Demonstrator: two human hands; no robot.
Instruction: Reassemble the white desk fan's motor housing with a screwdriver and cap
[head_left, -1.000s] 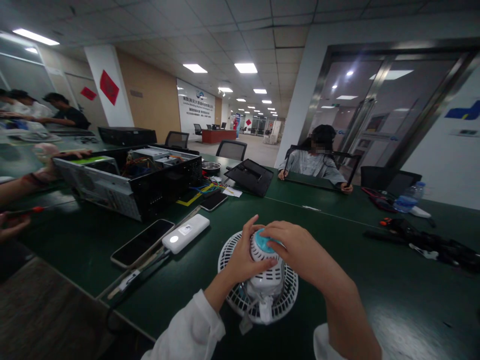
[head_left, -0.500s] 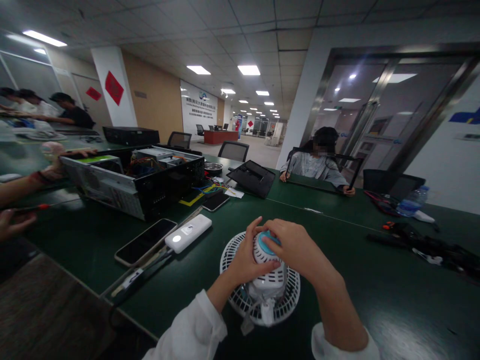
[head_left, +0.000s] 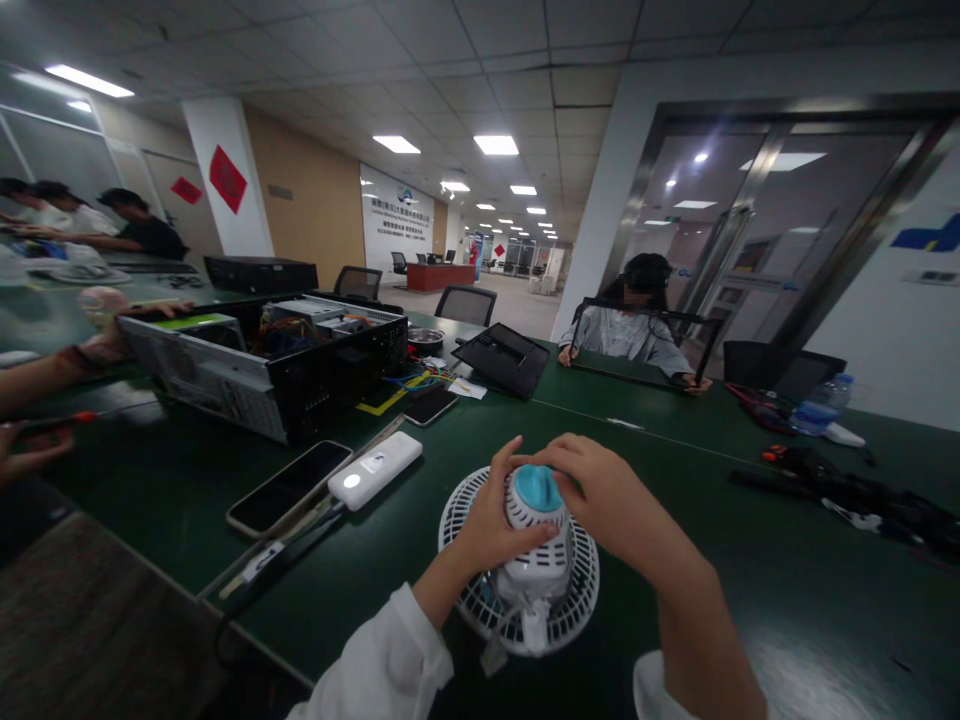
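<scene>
A small white fan point(head_left: 534, 570) lies grille-down on the dark green table, its slotted motor housing pointing up. On top of the housing is a blue knob point(head_left: 537, 488). Wrapped round the housing's left side is my left hand point(head_left: 491, 515), its thumb across the front slots. My right hand point(head_left: 592, 490) is at the knob's upper right side, fingers bent; its fingertips are partly hidden behind the knob and housing. A white plug and cable point(head_left: 534, 625) rest against the fan's near side.
On the left are a phone point(head_left: 291, 487), a white power bank point(head_left: 376, 470) with a cable, and an open computer case point(head_left: 270, 360) beside another person's hands. Across the table a person holds a black frame point(head_left: 645, 380). Black cables point(head_left: 840, 490) lie at right.
My right hand has drawn back from over the knob to its right side, and more of the blue knob shows. My left hand keeps its grip on the housing.
</scene>
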